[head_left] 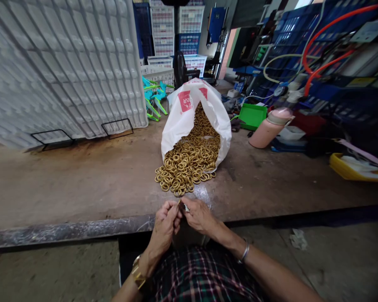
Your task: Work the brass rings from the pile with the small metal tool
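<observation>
My left hand and my right hand meet at the front edge of the table. Between the left thumb and finger is a small brass-coloured ring, seen edge-on. The right fingers are closed around a small pale, shiny item whose kind I cannot make out. Just beyond both hands lies a heap of brass-coloured rings. It spills out of a white plastic bag with red print, which lies with its mouth towards me.
White ribbed panels stand at the left beside black wire stands. Right of the bag are a green tray, a pink bottle and a yellow tray. Orange hoses hang above. Stacked crates stand behind.
</observation>
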`<action>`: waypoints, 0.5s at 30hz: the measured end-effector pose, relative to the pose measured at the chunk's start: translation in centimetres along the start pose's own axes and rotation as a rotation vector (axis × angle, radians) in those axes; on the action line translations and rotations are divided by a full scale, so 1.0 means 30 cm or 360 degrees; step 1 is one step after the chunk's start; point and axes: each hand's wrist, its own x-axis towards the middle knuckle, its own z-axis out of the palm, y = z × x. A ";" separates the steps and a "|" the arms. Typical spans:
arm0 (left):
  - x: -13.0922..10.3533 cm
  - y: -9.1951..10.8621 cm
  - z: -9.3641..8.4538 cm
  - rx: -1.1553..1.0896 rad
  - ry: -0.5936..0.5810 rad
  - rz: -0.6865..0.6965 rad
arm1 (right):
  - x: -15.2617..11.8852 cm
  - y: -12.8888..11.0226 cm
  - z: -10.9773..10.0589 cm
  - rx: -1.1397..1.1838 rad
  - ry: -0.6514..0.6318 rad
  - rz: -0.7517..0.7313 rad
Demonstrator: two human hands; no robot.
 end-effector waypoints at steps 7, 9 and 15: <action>0.006 -0.007 -0.007 0.0143 0.0073 0.0036 | -0.002 -0.012 -0.001 -0.0263 -0.0188 -0.0004; 0.007 -0.008 -0.009 0.0191 0.0092 0.0046 | 0.003 -0.026 -0.009 -0.0318 -0.0245 0.0035; -0.017 0.001 -0.013 0.0242 0.0094 0.0070 | 0.022 -0.061 -0.023 -0.0471 -0.0356 0.0198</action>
